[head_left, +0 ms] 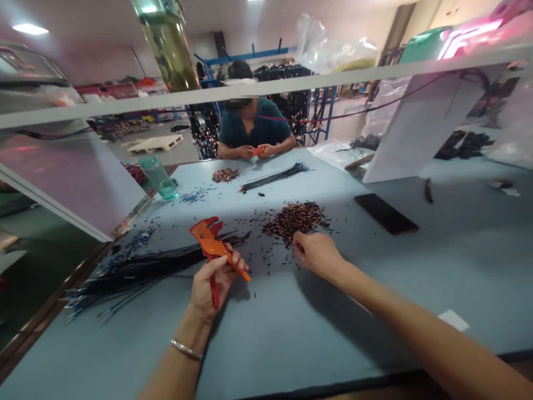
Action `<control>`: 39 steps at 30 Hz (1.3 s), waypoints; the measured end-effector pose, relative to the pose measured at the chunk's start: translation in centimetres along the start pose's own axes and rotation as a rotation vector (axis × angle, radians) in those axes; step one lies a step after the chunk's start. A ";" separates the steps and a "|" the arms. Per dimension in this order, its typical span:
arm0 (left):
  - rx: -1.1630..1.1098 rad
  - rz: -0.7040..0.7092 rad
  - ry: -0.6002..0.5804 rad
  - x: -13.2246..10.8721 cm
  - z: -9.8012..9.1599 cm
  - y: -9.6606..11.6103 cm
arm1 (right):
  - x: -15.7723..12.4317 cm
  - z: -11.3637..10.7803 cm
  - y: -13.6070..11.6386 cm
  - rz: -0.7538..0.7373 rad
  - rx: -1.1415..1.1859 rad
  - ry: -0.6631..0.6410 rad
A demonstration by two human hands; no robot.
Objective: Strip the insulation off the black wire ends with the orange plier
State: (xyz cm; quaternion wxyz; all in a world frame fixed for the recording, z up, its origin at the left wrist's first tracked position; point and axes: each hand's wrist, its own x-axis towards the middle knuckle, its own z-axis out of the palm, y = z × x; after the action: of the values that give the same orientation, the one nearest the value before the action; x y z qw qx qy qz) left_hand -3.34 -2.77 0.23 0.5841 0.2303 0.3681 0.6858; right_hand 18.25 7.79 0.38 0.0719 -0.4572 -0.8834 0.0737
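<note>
My left hand (217, 278) is wrapped round the handles of an orange and red wire stripper (210, 239), its jaws pointing up and away from me. Beside it, to the left, lies a bundle of black wires (154, 266) with blue and silvery ends. My right hand (315, 251) is closed in a pinch at the near edge of a pile of small black and copper-coloured pieces (296, 219). What its fingertips hold, if anything, is hidden. Loose dark bits are scattered between my two hands.
A black phone (386, 213) lies to the right. Further off are a second wire bundle (277, 176), a smaller copper-coloured pile (225, 175) and a tilted-looking clear bottle (159, 178). Across the table a person (255, 130) holds something red. A white shelf (291, 83) spans overhead.
</note>
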 end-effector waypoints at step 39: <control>-0.072 0.031 -0.014 -0.2 0.0 0.9 | -3.1 -0.6 2.1 0.107 -0.056 0.006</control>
State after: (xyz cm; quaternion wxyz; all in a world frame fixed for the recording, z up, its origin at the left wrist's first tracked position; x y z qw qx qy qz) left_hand -3.87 -3.03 0.90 0.5839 0.2193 0.3354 0.7061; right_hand 21.81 6.47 0.37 0.0577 -0.5058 -0.8592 0.0513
